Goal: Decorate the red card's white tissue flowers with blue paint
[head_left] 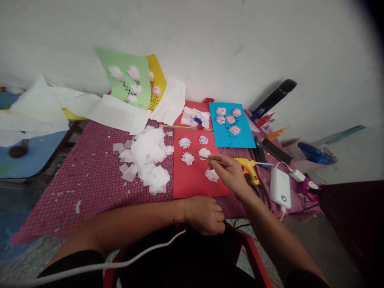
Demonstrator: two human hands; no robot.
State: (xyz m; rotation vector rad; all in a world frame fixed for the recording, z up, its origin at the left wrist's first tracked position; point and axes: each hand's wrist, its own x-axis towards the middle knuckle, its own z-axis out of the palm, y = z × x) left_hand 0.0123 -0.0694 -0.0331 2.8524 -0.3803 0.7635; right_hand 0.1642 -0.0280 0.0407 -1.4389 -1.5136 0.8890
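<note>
My right hand (229,173) pinches a thin paintbrush (201,157), its tip pointing left at a white tissue-paper flower (188,159) with purple specks. That flower sits on a red sheet (189,186), along with several other tissue flowers, some tinged purple. Closed in a loose fist, my left hand (205,215) rests at the table's near edge, just below the red sheet. Behind the sheet lies a crumpled white paper (187,117) bearing a dark purple paint blot.
Loose white tissue squares (147,152) are heaped on the checked tablecloth (99,172). A blue flower card (220,138) lies at the back right. Beside my right hand are a yellow glue gun (251,170) and a white power bank (280,188). A green card (105,66) leans against the wall.
</note>
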